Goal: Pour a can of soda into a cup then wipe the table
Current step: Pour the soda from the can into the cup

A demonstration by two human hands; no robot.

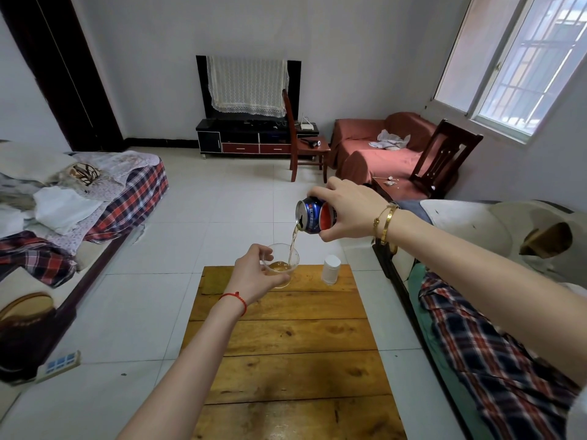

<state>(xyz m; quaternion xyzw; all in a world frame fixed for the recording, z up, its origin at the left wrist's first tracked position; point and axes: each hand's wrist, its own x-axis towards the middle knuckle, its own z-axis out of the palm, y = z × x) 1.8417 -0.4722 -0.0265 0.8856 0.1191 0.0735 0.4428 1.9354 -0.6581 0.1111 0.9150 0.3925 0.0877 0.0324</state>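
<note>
Left hand (254,274) grips cup (282,265); right hand (349,211) tips can (314,215)

Soda goes from can to cup

The right hand (351,212) grips the tilted blue can (314,215) — a thin brown stream falls into the clear cup (282,265), which the left hand (254,274) holds above the wooden table (286,344), near a white bottle (331,269).

blue can (314,214) – white lettering, too blurred to read

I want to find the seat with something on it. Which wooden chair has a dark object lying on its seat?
The wooden chair beside the TV stand, left of the red sofa; the chair under the window carries only small pale scraps.
</note>
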